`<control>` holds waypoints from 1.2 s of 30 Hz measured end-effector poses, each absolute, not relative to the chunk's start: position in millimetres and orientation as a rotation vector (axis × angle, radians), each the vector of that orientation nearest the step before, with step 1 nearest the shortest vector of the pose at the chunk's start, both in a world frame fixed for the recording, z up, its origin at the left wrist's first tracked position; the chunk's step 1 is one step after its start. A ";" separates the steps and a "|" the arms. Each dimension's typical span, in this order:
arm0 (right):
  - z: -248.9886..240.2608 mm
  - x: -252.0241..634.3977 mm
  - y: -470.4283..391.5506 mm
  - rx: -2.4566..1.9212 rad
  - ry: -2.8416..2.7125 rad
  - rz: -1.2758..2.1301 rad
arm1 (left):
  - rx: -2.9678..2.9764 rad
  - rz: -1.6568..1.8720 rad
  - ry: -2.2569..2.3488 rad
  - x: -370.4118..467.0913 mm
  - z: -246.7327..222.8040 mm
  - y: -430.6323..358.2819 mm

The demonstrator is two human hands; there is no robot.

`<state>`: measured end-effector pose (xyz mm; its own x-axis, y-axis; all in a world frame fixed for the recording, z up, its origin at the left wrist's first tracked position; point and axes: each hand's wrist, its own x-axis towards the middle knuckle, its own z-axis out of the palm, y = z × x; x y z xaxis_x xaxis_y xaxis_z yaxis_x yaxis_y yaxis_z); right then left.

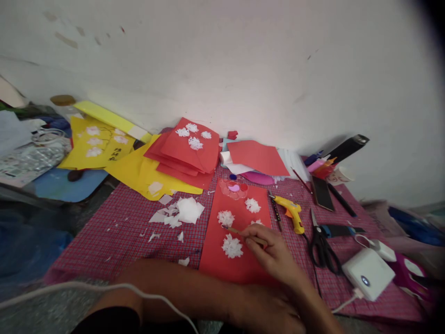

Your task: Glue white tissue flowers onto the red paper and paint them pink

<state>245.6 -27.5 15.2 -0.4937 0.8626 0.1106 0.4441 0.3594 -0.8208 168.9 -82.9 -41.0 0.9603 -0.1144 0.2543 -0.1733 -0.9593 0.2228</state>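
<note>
My right hand (267, 246) pinches a thin wooden paintbrush (234, 230). Its dark tip is at the lower edge of a white paper flower (225, 218); whether it touches I cannot tell. The flower is on a red paper sheet (212, 250), along with several others, including a lower flower (232, 246) and an upper flower (252, 205). A clear palette (233, 188) with pink and red paint rests at the sheet's top. My left forearm crosses the near edge, and my left hand (274, 311) lies below my right wrist, its fingers hidden.
Scraps of white paper (189, 210) lie left. Behind are stacked red sheets (177, 153) and yellow paper (134, 169). To the right are a yellow glue gun (290, 211), black scissors (323, 248) and a white power bank (369, 273). A white cable (125, 287) crosses the foreground.
</note>
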 end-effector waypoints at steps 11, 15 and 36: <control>16.9 245.2 -28.4 -1.149 -2.069 0.999 | 2.842 0.491 -0.236 171.9 -53.9 -83.5; 16.9 243.1 -28.3 -1.154 -2.064 1.014 | 2.849 0.616 -0.218 175.1 -63.0 -85.8; 9.9 271.9 -19.2 -1.222 -1.824 1.048 | 2.887 0.585 -0.190 167.2 -56.0 -88.1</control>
